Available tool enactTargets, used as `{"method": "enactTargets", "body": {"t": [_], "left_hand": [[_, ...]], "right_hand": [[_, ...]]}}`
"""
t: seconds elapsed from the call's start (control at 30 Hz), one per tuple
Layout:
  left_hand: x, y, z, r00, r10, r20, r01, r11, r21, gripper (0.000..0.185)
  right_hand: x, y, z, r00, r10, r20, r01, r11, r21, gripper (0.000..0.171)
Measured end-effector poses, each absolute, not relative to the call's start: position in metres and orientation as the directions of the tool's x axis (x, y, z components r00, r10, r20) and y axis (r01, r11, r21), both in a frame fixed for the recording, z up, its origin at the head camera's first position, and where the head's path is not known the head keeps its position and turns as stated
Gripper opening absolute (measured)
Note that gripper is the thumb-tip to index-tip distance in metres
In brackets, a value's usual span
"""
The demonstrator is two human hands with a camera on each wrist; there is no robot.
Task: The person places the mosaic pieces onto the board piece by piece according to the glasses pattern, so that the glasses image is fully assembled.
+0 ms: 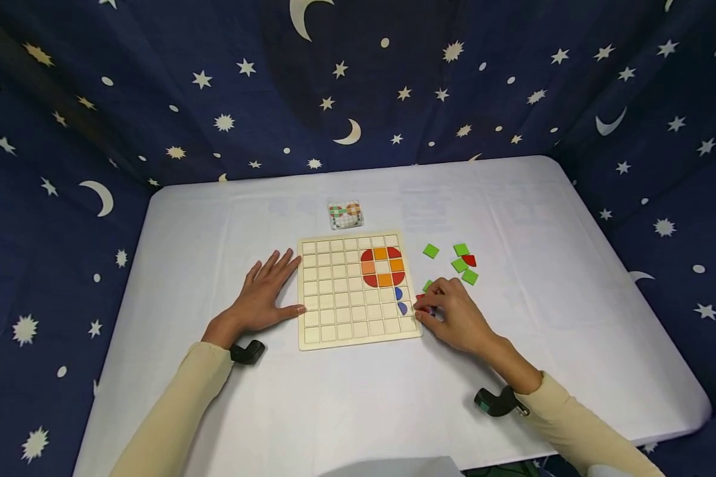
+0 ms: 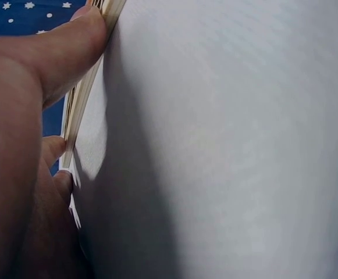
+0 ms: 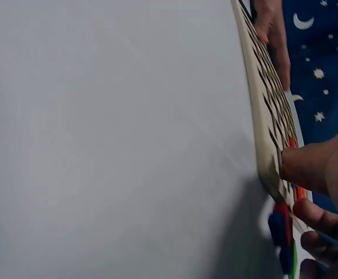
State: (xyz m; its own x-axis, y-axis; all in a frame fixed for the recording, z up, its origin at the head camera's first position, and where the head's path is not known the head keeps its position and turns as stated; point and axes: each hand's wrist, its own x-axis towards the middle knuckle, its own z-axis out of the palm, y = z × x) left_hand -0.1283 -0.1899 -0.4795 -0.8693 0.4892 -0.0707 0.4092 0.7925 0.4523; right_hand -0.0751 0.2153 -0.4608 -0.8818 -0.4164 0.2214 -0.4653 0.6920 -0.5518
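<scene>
A square wooden grid board [image 1: 334, 298] lies on the table. My left hand [image 1: 265, 295] rests at its left edge, fingers spread, thumb touching the rim. On the board, a ring of red and orange tiles [image 1: 380, 253] surrounds a bare square. Below the ring sit two blue curved pieces [image 1: 402, 309]. My right hand [image 1: 456, 315] is at the right edge, fingers bent. In the right wrist view its thumb [image 3: 305, 165] and fingers stand apart, with nothing visible between them. Loose blue pieces [image 3: 278, 228] and a red one lie under this hand, partly hidden.
Several green tiles [image 1: 431, 251] and a red curved piece [image 1: 469, 260] lie right of the board. A small pattern card [image 1: 345, 215] is behind it. The white-covered table [image 1: 215, 225] is bordered by a dark blue curtain [image 1: 358, 86] with stars and moons.
</scene>
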Motion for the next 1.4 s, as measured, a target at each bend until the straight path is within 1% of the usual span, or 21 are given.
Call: {"method": "enactTargets", "body": {"t": [0.07, 0.13, 0.23, 0.3, 0.4, 0.47, 0.53, 0.63, 0.7, 0.8, 0.9, 0.97, 1.03, 1.17, 1.23, 1.3, 1.4], "left_hand": [[-0.129, -0.190, -0.481, -0.868, 0.491, -0.071, 0.412, 0.793, 0.449, 0.101], [-0.129, -0.189, -0.481, -0.867, 0.493, -0.071, 0.413, 0.791, 0.451, 0.101], [-0.129, -0.188, -0.481, -0.867, 0.493, -0.074, 0.411, 0.791, 0.453, 0.101], [-0.129, -0.189, -0.481, -0.868, 0.490, -0.072, 0.410, 0.792, 0.452, 0.101], [-0.128, -0.190, -0.480, -0.870, 0.488, -0.072, 0.410, 0.797, 0.443, 0.101], [-0.128, -0.190, -0.481, -0.870, 0.487, -0.069, 0.411, 0.797, 0.442, 0.101], [-0.127, -0.191, -0.480, -0.870, 0.488, -0.064, 0.413, 0.795, 0.445, 0.101], [-0.127, -0.191, -0.480, -0.872, 0.487, -0.055, 0.414, 0.792, 0.448, 0.101], [-0.127, -0.191, -0.479, -0.871, 0.488, -0.053, 0.415, 0.790, 0.451, 0.101], [-0.127, -0.190, -0.479, -0.869, 0.491, -0.059, 0.417, 0.791, 0.448, 0.101], [-0.127, -0.190, -0.479, -0.869, 0.490, -0.066, 0.415, 0.796, 0.441, 0.100], [-0.127, -0.190, -0.479, -0.870, 0.488, -0.070, 0.412, 0.797, 0.442, 0.100], [-0.127, -0.190, -0.478, -0.870, 0.488, -0.072, 0.410, 0.796, 0.445, 0.100], [-0.127, -0.191, -0.479, -0.867, 0.492, -0.076, 0.412, 0.794, 0.447, 0.100], [-0.127, -0.191, -0.478, -0.867, 0.493, -0.076, 0.412, 0.793, 0.448, 0.101], [-0.127, -0.191, -0.478, -0.867, 0.493, -0.075, 0.413, 0.793, 0.447, 0.101], [-0.127, -0.190, -0.477, -0.866, 0.496, -0.067, 0.417, 0.789, 0.451, 0.101]], "right_hand": [[-0.073, 0.210, -0.463, -0.858, -0.463, 0.222, -0.503, 0.674, -0.541, 0.004], [-0.072, 0.208, -0.465, -0.846, -0.482, 0.229, -0.523, 0.661, -0.539, 0.003], [-0.073, 0.209, -0.465, -0.860, -0.446, 0.247, -0.504, 0.672, -0.542, 0.003], [-0.075, 0.214, -0.464, -0.885, -0.388, 0.258, -0.466, 0.719, -0.516, 0.010], [-0.078, 0.223, -0.465, -0.920, -0.312, 0.236, -0.389, 0.797, -0.461, 0.024], [-0.079, 0.230, -0.465, -0.934, -0.287, 0.212, -0.353, 0.824, -0.444, 0.030], [-0.079, 0.234, -0.465, -0.937, -0.296, 0.188, -0.350, 0.817, -0.459, 0.031], [-0.078, 0.237, -0.465, -0.929, -0.315, 0.192, -0.369, 0.789, -0.491, 0.026], [-0.077, 0.237, -0.465, -0.922, -0.324, 0.212, -0.387, 0.780, -0.492, 0.023], [-0.075, 0.240, -0.467, -0.895, -0.377, 0.240, -0.447, 0.768, -0.459, 0.020], [-0.074, 0.242, -0.467, -0.853, -0.446, 0.271, -0.522, 0.751, -0.404, 0.017], [-0.074, 0.242, -0.467, -0.841, -0.459, 0.288, -0.540, 0.742, -0.396, 0.015], [-0.073, 0.240, -0.466, -0.848, -0.432, 0.307, -0.529, 0.729, -0.434, 0.013], [-0.070, 0.232, -0.465, -0.870, -0.382, 0.311, -0.492, 0.648, -0.581, 0.020], [-0.067, 0.225, -0.464, -0.883, -0.377, 0.280, -0.462, 0.591, -0.662, 0.021], [-0.064, 0.216, -0.464, -0.898, -0.378, 0.226, -0.414, 0.547, -0.728, 0.019], [-0.061, 0.202, -0.465, -0.907, -0.387, 0.163, -0.359, 0.514, -0.779, 0.016]]}}
